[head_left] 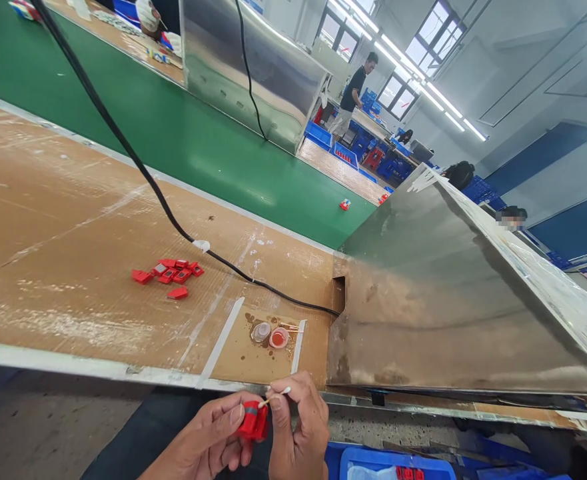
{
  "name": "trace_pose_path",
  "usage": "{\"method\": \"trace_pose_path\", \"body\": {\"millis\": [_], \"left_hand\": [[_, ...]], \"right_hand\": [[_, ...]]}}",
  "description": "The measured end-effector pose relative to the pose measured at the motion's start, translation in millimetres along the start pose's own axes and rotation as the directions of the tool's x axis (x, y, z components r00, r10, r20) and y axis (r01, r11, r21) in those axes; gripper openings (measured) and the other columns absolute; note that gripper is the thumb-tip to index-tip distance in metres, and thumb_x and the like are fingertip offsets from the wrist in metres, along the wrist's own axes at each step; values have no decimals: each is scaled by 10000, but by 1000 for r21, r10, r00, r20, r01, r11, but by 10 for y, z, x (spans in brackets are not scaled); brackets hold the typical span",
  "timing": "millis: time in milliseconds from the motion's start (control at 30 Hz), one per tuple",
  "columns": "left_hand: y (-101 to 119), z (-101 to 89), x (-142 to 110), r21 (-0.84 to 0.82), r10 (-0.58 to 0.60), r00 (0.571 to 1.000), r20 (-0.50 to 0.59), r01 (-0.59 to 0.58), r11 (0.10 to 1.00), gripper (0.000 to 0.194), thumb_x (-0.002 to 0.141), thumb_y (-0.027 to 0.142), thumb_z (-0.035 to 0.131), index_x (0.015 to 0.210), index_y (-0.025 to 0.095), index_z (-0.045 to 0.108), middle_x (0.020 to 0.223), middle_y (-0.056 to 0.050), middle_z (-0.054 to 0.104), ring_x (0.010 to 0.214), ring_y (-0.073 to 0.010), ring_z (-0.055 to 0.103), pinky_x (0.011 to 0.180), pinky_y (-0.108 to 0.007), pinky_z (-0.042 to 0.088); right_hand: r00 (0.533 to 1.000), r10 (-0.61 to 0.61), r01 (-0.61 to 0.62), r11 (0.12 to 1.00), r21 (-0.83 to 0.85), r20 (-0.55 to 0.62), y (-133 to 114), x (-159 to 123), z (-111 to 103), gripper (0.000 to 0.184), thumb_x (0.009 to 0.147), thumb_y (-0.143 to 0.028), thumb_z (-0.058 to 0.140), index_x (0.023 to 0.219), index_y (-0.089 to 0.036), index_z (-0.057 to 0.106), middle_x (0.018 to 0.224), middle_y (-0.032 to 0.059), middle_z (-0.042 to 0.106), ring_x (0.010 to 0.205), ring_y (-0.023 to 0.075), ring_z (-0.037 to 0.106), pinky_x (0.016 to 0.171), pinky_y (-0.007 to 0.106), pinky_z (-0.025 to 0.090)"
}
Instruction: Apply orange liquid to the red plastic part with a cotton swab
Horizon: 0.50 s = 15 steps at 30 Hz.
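My left hand [208, 437] pinches a small red plastic part [254, 420] at the bottom middle, below the table's front edge. My right hand [298, 427] holds a cotton swab [274, 396] between thumb and fingers, its tip touching the top of the red part. Straight ahead on the cardboard-covered table [73, 220] sit two small round caps, one clear [261, 331] and one with red liquid [278, 338], in a stained taped-off patch, with more swabs [290, 327] beside them. A pile of several red parts [169, 274] lies to the left.
A black cable [138, 167] runs across the table into a slot beside a stainless steel housing [448, 293] on the right. A green conveyor belt [173, 127] runs behind, carrying one red part [344, 204]. Blue bins [398, 467] sit below right. Other people work in the background.
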<state>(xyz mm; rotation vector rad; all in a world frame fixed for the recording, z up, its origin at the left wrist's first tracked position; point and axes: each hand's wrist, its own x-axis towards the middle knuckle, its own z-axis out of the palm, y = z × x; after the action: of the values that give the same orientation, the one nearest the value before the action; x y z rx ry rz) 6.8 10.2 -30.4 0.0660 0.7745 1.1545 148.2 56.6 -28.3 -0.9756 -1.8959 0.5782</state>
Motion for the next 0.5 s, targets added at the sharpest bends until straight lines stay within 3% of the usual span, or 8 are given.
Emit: {"method": "trace_pose_path", "body": {"millis": [400, 500], "left_hand": [[-23, -29, 9, -55, -7, 1000, 15, 8, 998, 640, 512, 689, 1080, 828, 165, 893, 671, -51, 744, 521, -72, 588, 482, -117, 418], [-1, -22, -18, -76, -13, 1000, 19, 14, 997, 623, 521, 678, 1081, 844, 179, 898, 680, -61, 775, 548, -89, 610, 501, -126, 440]], "right_hand": [[999, -44, 44, 999, -11, 13, 35, 48, -75, 175, 1143, -244, 550, 1098, -269, 717, 851, -29, 704, 755, 121, 687, 711, 218, 523], [999, -18, 19, 1000, 24, -31, 41, 10, -84, 170, 1142, -283, 573, 1086, -278, 733, 839, -31, 718, 737, 124, 688, 692, 218, 527]]}}
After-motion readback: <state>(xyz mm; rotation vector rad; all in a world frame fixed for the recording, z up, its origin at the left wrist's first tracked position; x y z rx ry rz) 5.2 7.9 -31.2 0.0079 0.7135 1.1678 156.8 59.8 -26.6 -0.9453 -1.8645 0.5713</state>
